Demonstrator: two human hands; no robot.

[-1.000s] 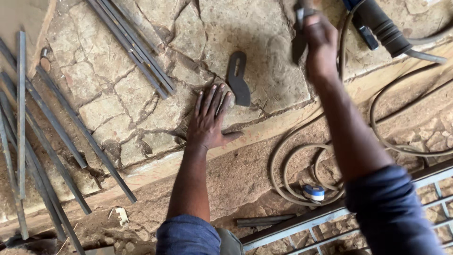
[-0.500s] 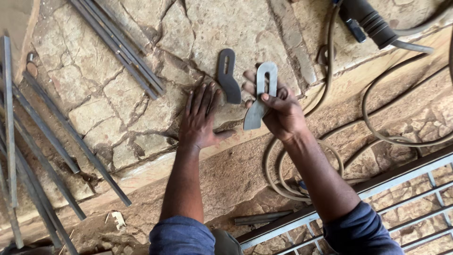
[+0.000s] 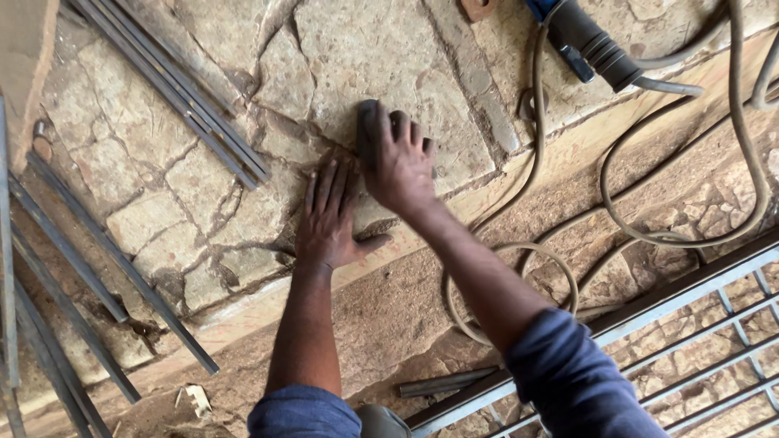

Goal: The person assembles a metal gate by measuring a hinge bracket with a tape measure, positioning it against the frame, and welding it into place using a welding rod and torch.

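My left hand (image 3: 329, 215) lies flat on the stone paving, palm down and fingers spread, holding nothing. Just beyond its fingertips my right hand (image 3: 399, 162) presses down over a dark flat metal bracket (image 3: 366, 128). Only the bracket's left edge and top end show beside my fingers. The lighter slotted bracket I carried is hidden under that palm, and I cannot tell how it sits on the dark one.
A bundle of steel bars (image 3: 174, 93) lies diagonally at the upper left, and more bars (image 3: 77, 272) lie along the left edge. An angle grinder (image 3: 586, 39) rests at the top right, its cable (image 3: 649, 239) looping across the floor. A metal grille (image 3: 698, 341) and a short tube (image 3: 446, 381) are nearby.
My right hand brought the light slotted bracket down from the upper right and set it over the dark bracket on the stone. My left hand stayed flat in place.
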